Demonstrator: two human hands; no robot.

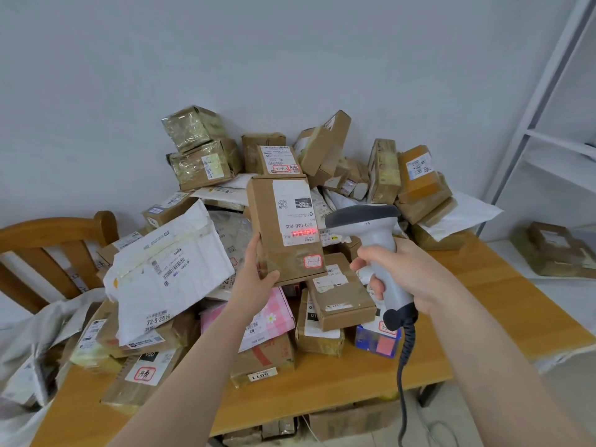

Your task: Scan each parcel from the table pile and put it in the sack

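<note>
The left hand [258, 272] grips the lower left corner of a cardboard box [283, 227]. Its thumb lies flat on the front face and its fingers are curled behind, with the bare forearm rising from seven o'clock. The box is held upright above the pile, a tall, plain brown carton with dull tape across its lower part. Its white shipping label [295, 214] faces the camera (the print reads upside down).

At three o'clock of the box, the right hand [409, 269] is wrapped round the handle of a barcode scanner [377, 243], with the index finger at the front of the grip. The scanner is smooth pale-grey plastic with a darker hood, and its head points at the label from just beside it. A red scan line [303, 233] glows across the barcode. A black coiled cable [406, 343] hangs from the butt of the handle toward six o'clock.

Below and behind the hands, the parcel pile covers much of a wooden table [338, 382]:
- A crinkled white poly mailer [167, 266] lies at nine o'clock.
- A pink checked parcel [274, 314] lies under the left wrist.
- A small blue box [377, 341] sits at five o'clock.
- Glossy tape-wrapped cartons [193, 127] are stacked at eleven o'clock.

A crumpled greyish sack [29, 343] slumps at the table's left edge, at eight o'clock. A wooden chair [54, 233] stands behind the sack. White shelving [554, 133] stands at two o'clock.
</note>
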